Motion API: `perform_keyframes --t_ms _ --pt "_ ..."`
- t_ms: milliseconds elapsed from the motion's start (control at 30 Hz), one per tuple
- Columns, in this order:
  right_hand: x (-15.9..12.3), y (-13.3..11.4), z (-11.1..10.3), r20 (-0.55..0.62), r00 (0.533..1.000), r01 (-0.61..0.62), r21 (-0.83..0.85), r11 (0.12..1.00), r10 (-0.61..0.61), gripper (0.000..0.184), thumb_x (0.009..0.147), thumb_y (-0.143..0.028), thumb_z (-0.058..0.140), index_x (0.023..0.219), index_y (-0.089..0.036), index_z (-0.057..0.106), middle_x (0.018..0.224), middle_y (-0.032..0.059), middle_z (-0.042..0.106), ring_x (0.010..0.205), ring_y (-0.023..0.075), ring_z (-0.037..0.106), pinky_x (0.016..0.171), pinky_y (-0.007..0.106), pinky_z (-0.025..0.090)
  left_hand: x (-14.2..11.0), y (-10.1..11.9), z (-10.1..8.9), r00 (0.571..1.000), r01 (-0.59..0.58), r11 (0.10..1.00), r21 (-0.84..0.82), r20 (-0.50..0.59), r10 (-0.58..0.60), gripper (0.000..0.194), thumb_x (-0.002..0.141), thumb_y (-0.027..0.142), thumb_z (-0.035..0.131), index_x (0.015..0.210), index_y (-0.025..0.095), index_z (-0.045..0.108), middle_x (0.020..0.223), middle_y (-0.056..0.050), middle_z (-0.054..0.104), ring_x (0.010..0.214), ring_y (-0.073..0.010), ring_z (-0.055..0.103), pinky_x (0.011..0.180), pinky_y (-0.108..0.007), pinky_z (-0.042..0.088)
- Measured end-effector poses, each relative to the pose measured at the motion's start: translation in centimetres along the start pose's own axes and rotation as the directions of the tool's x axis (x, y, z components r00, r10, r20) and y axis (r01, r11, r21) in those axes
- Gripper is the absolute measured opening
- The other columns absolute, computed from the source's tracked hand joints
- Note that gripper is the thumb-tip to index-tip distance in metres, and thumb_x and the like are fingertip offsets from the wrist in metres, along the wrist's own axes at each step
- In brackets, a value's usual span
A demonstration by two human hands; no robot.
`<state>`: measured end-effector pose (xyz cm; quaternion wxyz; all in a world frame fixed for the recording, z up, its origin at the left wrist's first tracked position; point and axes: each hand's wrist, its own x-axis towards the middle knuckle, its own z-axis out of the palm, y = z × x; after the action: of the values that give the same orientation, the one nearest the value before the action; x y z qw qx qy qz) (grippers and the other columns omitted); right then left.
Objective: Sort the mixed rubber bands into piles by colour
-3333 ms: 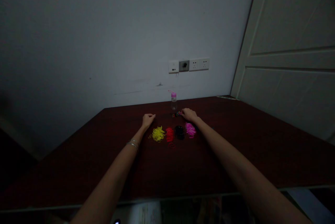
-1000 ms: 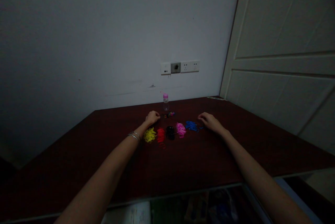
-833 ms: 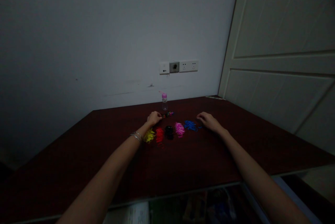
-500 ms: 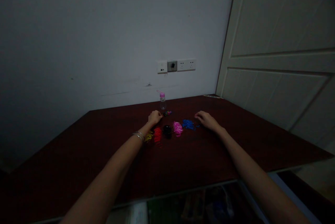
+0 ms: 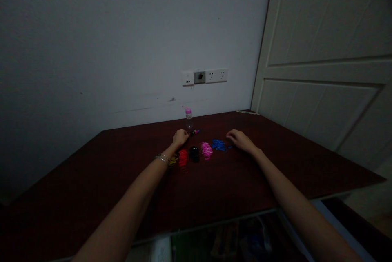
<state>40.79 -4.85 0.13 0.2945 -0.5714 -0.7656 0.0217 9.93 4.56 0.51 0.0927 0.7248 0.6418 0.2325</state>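
Small piles of rubber bands lie in a row on the dark red table [image 5: 214, 188]: yellow [image 5: 173, 160], mostly hidden by my left wrist, then red [image 5: 183, 157], black [image 5: 194, 153], pink [image 5: 206, 149] and blue [image 5: 218, 145]. My left hand [image 5: 180, 137] rests curled behind the red pile, its fingertips next to a small multicoloured chain of bands [image 5: 194, 132]. Whether it grips the chain I cannot make out. My right hand [image 5: 239, 139] lies palm down, fingers loosely bent, just right of the blue pile.
A small clear bottle with a pink cap [image 5: 188, 117] stands near the wall behind the chain. Wall sockets [image 5: 204, 76] sit above it. A white door [image 5: 324, 74] closes off the right side. Books or papers show below the table's near edge.
My right hand left the chain and moved right, beside the blue pile. My left hand slid right, up to the chain, covering most of the yellow pile. The view has turned slightly right.
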Motion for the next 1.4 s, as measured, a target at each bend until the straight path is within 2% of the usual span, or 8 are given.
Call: perform_keyframes --t_ms 233,533,767,867,1133,1400 --pt "0.1 0.4 0.3 0.001 1.000 -0.002 -0.013 1.000 0.002 0.021 0.088 -0.031 0.044 0.092 -0.019 0.061 0.098 0.0074 0.062 0.088 0.0181 0.057 0.076 0.028 0.044 0.2 -0.8 -2.4 1.000 -0.021 1.000 0.008 -0.016 0.021 0.019 0.074 0.029 0.057 0.082 0.018 0.071 0.089 -0.010 0.068 0.079 -0.0180 0.060 0.067 -0.023 0.041" --pt "0.3 1.3 0.9 -0.018 0.999 0.031 0.013 0.999 -0.031 0.023 0.086 -0.031 0.044 0.091 -0.019 0.063 0.096 0.0077 0.063 0.086 0.0178 0.058 0.078 0.029 0.044 0.7 -2.8 -6.9 0.980 -0.190 0.971 0.145 -0.037 0.197 0.020 0.079 0.026 0.051 0.086 0.019 0.068 0.096 -0.007 0.066 0.088 -0.0171 0.058 0.075 -0.023 0.042" --pt "0.4 1.4 0.8 0.003 1.000 0.030 -0.006 1.000 -0.030 0.025 0.087 -0.034 0.042 0.093 -0.020 0.062 0.098 0.0083 0.062 0.088 0.0187 0.058 0.080 0.029 0.044 -1.3 -4.4 -9.3 0.927 -0.372 0.919 0.132 -0.008 0.376 0.021 0.078 0.026 0.050 0.085 0.017 0.068 0.094 -0.007 0.065 0.085 -0.0170 0.057 0.074 -0.024 0.042" --pt "0.4 1.3 0.8 0.015 1.000 0.023 -0.002 1.000 -0.023 0.026 0.087 -0.034 0.042 0.092 -0.019 0.062 0.098 0.0087 0.062 0.088 0.0192 0.059 0.078 0.030 0.045 -2.6 -5.2 -10.0 0.909 -0.416 0.905 0.091 0.004 0.417 0.022 0.077 0.026 0.050 0.083 0.016 0.068 0.090 -0.007 0.065 0.082 -0.0160 0.057 0.073 -0.023 0.042" --pt "0.4 1.7 0.9 0.004 1.000 0.020 0.025 0.999 -0.020 0.026 0.084 -0.035 0.045 0.089 -0.019 0.065 0.097 0.0086 0.064 0.086 0.0196 0.060 0.077 0.031 0.046 -6.1 -6.6 -11.4 0.920 -0.385 0.923 -0.016 0.075 0.385 0.019 0.072 0.023 0.053 0.077 0.013 0.068 0.080 -0.006 0.066 0.074 -0.0148 0.058 0.069 -0.023 0.042" --pt "0.5 2.4 1.2 0.009 0.999 0.048 0.036 0.998 -0.049 0.027 0.084 -0.035 0.044 0.090 -0.018 0.065 0.096 0.0096 0.064 0.087 0.0202 0.059 0.081 0.033 0.046 -9.1 -7.2 -10.9 0.929 -0.292 0.940 -0.176 0.180 0.323 0.016 0.069 0.023 0.057 0.073 0.013 0.068 0.072 -0.004 0.066 0.067 -0.0119 0.057 0.063 -0.020 0.042"
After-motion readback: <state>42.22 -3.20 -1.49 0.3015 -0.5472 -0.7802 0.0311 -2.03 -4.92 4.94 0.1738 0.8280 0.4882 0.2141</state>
